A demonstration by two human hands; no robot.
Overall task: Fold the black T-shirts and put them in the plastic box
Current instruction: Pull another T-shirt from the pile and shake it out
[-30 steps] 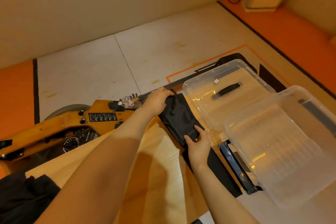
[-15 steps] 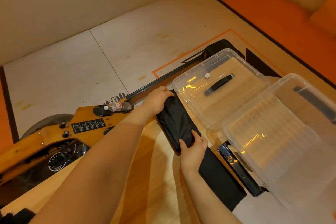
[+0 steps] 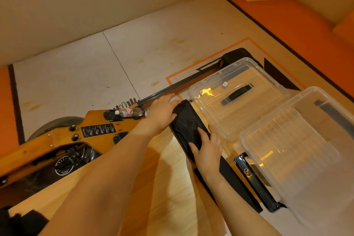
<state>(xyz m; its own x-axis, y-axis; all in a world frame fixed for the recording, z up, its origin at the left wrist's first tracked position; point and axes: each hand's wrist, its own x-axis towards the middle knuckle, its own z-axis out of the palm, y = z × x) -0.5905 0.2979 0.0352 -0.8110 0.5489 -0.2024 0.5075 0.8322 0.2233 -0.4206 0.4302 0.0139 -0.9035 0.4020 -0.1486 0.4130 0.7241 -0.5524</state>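
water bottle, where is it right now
In the head view, the water bottle lies on its side left of centre, on the far end of the wooden machine, just left of the left hand.

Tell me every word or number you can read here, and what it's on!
None can be read.
Black instruction plate on the wooden machine: white print, too small.
Round gauge: white marks, too blurred.
Water bottle: red label, unreadable.
White sticker on the clear lid: too small.
Gold emblem on the black bar: blurred.
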